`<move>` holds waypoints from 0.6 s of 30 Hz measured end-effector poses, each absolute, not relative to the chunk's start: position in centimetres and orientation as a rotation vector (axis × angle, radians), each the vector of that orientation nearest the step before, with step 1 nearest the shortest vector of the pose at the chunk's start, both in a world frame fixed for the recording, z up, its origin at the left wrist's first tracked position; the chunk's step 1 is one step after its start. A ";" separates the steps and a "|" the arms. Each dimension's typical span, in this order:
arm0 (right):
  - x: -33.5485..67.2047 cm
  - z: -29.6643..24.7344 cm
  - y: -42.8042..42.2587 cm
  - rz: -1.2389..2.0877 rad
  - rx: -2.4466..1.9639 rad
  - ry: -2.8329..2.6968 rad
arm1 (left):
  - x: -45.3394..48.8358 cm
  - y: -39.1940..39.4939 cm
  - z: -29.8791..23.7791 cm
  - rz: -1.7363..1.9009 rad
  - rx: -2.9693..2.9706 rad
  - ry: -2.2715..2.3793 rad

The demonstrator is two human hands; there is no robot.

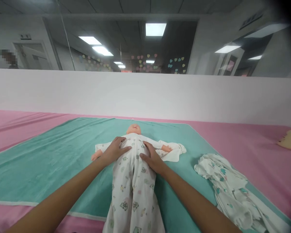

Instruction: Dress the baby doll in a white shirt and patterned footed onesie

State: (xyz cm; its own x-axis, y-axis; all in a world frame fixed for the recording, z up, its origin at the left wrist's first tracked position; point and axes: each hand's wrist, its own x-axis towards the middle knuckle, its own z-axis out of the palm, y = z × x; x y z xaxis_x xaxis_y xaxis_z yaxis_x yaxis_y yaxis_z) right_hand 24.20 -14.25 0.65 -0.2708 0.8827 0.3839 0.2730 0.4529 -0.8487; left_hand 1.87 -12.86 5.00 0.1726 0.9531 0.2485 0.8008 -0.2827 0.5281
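Note:
A baby doll (134, 129) lies face up on the teal mat (70, 152), its head at the far end and its arms out to the sides. White baby trousers (133, 181) with small animal prints cover its lower body and stretch toward me. My left hand (115, 150) rests on the left side of the trousers near the waist, thumb apart from the fingers. On the opposite side lies my right hand (153, 158), also with thumb and fingers apart. Both hands touch the cloth; some fingertips curve round the sides and are partly hidden. A white sleeve (173, 152) spreads beside the doll's right-hand arm in view.
A crumpled white printed baby garment (229, 187) lies at the right edge of the mat. Pink cloth (244, 139) surrounds the mat. A beige object (290, 139) sits at far right. Behind stands a low white wall (140, 95) under glass; a person (9, 60) shows at far left.

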 end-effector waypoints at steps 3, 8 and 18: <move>22.6 1.1 -12.1 0.785 -1.073 -1.716 | 0.7 -12.9 4.9 0.650 2.100 1.658; 21.5 2.7 -9.6 0.606 -1.204 -1.744 | 1.1 -12.1 6.1 0.500 2.119 1.718; 24.7 3.6 -12.6 0.891 -1.128 -1.895 | -0.3 -15.5 7.6 0.541 2.334 1.477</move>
